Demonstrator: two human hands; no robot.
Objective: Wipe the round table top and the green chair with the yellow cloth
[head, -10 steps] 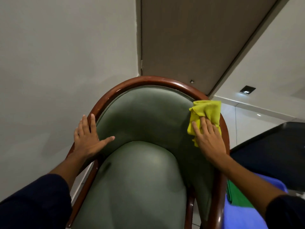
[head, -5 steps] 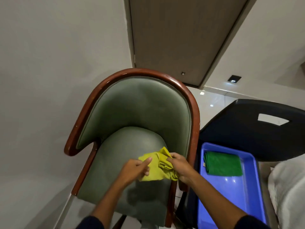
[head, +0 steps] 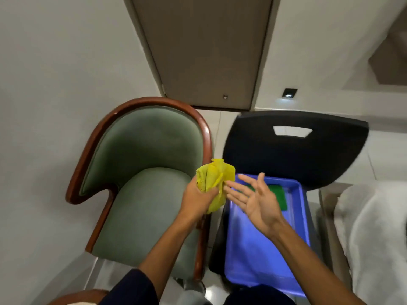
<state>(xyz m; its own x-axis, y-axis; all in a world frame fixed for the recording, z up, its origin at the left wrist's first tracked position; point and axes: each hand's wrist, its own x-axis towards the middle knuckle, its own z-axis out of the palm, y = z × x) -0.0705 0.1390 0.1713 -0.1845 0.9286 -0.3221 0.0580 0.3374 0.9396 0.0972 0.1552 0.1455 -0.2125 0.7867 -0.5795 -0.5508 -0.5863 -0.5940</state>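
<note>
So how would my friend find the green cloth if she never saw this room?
Start at the black chair standing right of the green chair. On its seat sits a blue tray, and the green cloth lies folded flat at the tray's far end, partly behind the open right hand. It is dark green, unlike the bunched yellow cloth in the left hand.

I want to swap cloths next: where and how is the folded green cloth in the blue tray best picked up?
Judging by its pose, pinch the green cloth at its right edge, from above. It lies flat at the far end of the blue tray, and the open right hand hides its left part.
</note>
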